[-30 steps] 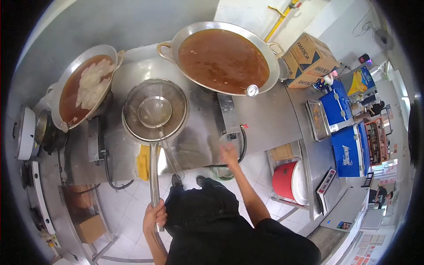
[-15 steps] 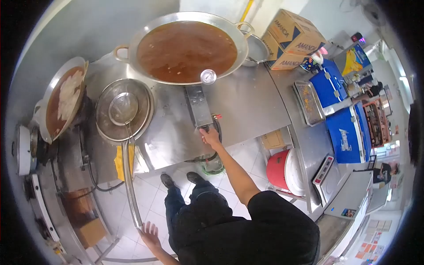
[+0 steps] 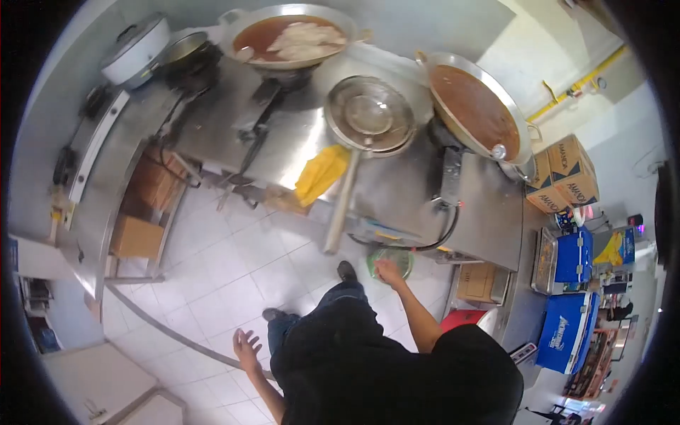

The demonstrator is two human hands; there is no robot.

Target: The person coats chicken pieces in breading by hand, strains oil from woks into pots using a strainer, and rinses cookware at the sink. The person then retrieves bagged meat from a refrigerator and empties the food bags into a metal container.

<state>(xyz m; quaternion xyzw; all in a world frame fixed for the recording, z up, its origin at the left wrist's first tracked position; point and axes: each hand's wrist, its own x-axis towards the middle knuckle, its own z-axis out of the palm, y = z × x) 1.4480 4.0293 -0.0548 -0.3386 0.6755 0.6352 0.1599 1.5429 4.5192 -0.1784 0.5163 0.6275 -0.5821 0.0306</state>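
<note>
My left hand [image 3: 246,348] hangs open over the tiled floor, fingers apart and empty. My right hand [image 3: 387,271] is in the air in front of the steel counter, loosely open; nothing shows in it. Beneath it in view is a green round container [image 3: 394,259] at floor level. On the counter, a long-handled strainer [image 3: 368,117] rests with its handle jutting over the front edge. A wok of brown liquid [image 3: 473,103] with a dial thermometer [image 3: 499,151] stands behind a burner [image 3: 448,177]. Another wok [image 3: 234,44] holds brown liquid and pale food pieces [image 3: 306,41].
A yellow cloth [image 3: 321,174] hangs at the counter edge [image 3: 397,216]. A lidded white pot [image 3: 136,48] stands at far left. Cardboard boxes [image 3: 563,173], a metal tray [image 3: 544,262] and blue coolers [image 3: 567,333] line the right. A black hose [image 3: 450,230] loops below the burner.
My right hand has let go of the burner's front end and drawn back from the counter. My left hand has moved away from the strainer handle's end. The view has turned left.
</note>
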